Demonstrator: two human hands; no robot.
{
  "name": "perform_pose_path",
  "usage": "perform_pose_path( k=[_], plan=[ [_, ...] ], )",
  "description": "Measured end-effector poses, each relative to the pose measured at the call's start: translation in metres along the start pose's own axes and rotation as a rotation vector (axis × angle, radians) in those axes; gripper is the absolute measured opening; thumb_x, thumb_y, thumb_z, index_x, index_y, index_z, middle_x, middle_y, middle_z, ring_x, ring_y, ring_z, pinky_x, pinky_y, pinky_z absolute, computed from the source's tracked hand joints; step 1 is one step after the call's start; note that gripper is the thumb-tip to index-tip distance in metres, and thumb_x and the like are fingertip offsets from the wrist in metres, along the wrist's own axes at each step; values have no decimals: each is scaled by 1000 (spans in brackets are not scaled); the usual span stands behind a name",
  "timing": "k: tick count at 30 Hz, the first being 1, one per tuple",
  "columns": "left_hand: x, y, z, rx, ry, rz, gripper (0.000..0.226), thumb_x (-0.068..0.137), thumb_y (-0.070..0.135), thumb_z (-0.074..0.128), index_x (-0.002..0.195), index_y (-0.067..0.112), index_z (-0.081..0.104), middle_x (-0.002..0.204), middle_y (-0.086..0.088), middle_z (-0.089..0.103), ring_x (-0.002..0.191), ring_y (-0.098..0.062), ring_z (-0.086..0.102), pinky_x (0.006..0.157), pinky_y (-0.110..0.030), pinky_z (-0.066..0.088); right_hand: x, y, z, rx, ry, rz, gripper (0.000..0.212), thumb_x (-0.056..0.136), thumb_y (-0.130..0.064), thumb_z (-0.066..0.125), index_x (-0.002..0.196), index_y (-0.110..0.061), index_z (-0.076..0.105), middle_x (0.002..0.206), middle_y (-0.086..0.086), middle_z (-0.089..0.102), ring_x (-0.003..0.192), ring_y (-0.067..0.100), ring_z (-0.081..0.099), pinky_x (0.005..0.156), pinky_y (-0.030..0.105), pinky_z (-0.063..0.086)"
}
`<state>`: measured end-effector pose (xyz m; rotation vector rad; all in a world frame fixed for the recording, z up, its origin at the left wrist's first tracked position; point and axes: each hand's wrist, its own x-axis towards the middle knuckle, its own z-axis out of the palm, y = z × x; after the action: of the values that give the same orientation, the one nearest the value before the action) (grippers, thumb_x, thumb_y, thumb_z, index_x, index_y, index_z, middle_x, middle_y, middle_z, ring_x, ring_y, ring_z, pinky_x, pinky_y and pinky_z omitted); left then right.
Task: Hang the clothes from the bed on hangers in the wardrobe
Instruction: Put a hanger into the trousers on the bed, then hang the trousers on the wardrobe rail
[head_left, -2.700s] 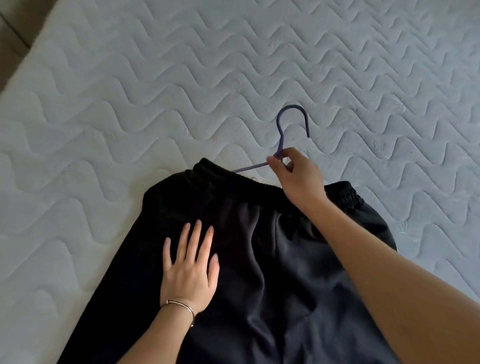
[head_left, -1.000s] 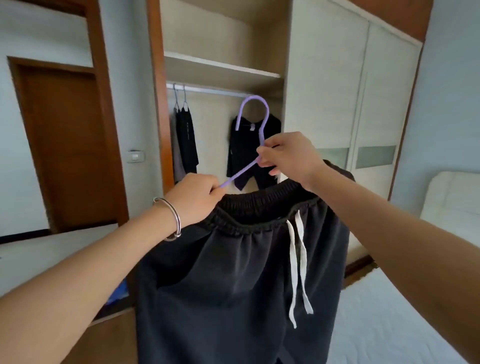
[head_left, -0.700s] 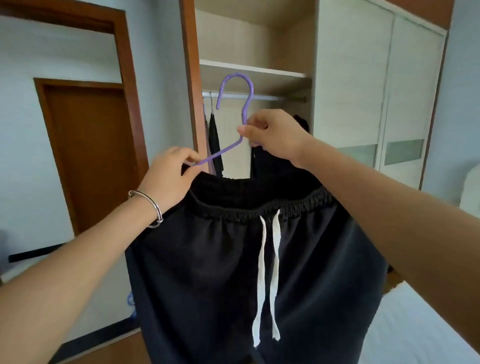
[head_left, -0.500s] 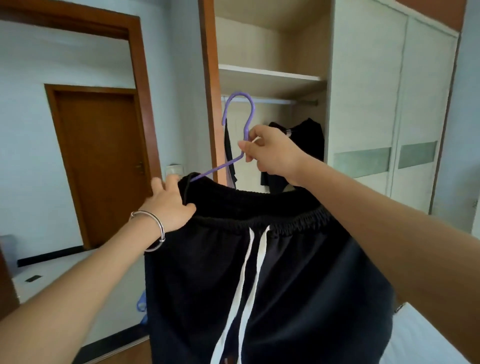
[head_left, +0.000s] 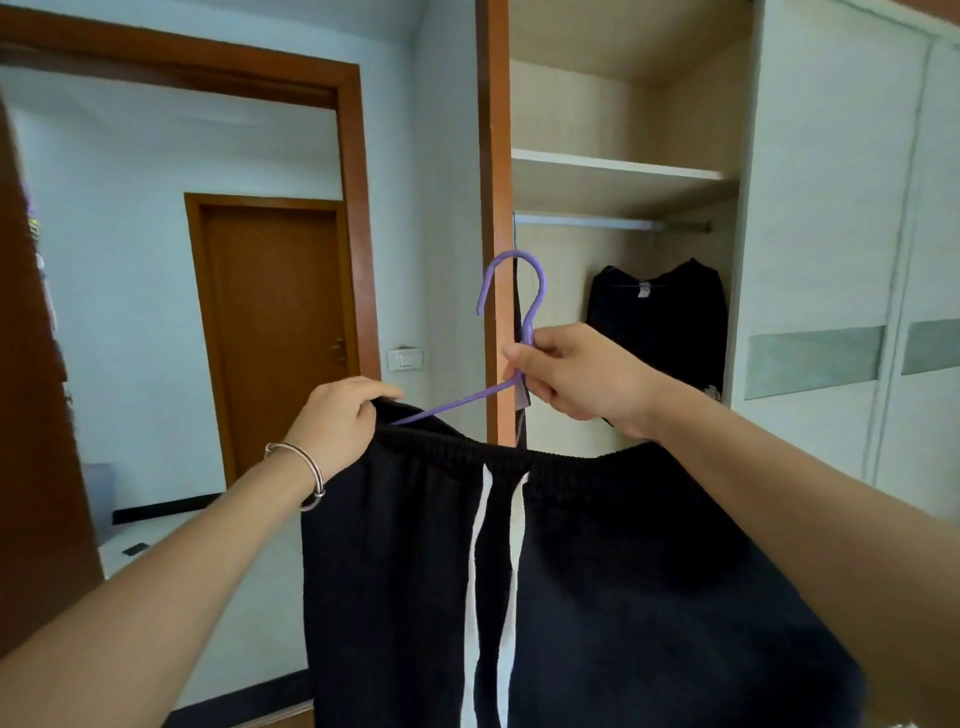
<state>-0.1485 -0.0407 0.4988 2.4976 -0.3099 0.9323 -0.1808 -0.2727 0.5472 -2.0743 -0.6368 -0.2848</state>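
Observation:
Black pants (head_left: 597, 582) with white drawstrings hang from a purple hanger (head_left: 519, 312) held up in front of the open wardrobe. My right hand (head_left: 576, 379) grips the hanger at the base of its hook. My left hand (head_left: 343, 421) pinches the waistband at the hanger's left arm. The hook stands upright, below the level of the wardrobe rail (head_left: 597, 222) and in front of the wardrobe's brown side post (head_left: 496, 156). The hanger's right arm is hidden inside the pants.
A black garment (head_left: 660, 322) hangs on the rail at the right of the open bay; another dark one shows as a thin strip behind the post. A shelf (head_left: 618, 171) sits above the rail. Closed white doors (head_left: 831, 234) stand right, a brown door (head_left: 280, 322) left.
I have turned from the bed and lifted the pants on the hanger toward the wardrobe. Over the last second the view has drawn closer to the open bay and the hook has dropped lower in frame.

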Motion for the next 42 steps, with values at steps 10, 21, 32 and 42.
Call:
perform_pose_path(
  k=[10,21,32,42],
  plan=[
    [43,80,47,-195,-300,211,46,90,44,46,79,3,64,55,0,43,46,-2,38,50,-11,31,44,44,-20,60,32,-50,37,94,-28,51,87,6,63,55,-2,53,38,9,34,37,17,29],
    [102,1,67,-68,-95,73,39,92,39,46,62,18,59,45,0,35,34,-7,38,42,-14,30,77,141,-75,-288,-225,289,56,92,-55,30,118,-19,64,128,-6,60,121,14,53,114,38,30],
    [163,-91,92,-139,-61,69,48,91,46,43,66,11,65,44,-1,33,33,-8,34,42,-10,30,167,170,0,-14,406,137,14,91,-17,57,84,-16,70,74,-7,64,75,10,58,71,17,47],
    [229,-107,136,-258,-75,157,44,92,44,44,58,18,58,46,-2,36,45,-15,35,51,-23,29,177,169,17,-471,763,73,19,89,-25,58,93,-13,71,83,-4,67,73,4,57,65,1,36]
  ],
)
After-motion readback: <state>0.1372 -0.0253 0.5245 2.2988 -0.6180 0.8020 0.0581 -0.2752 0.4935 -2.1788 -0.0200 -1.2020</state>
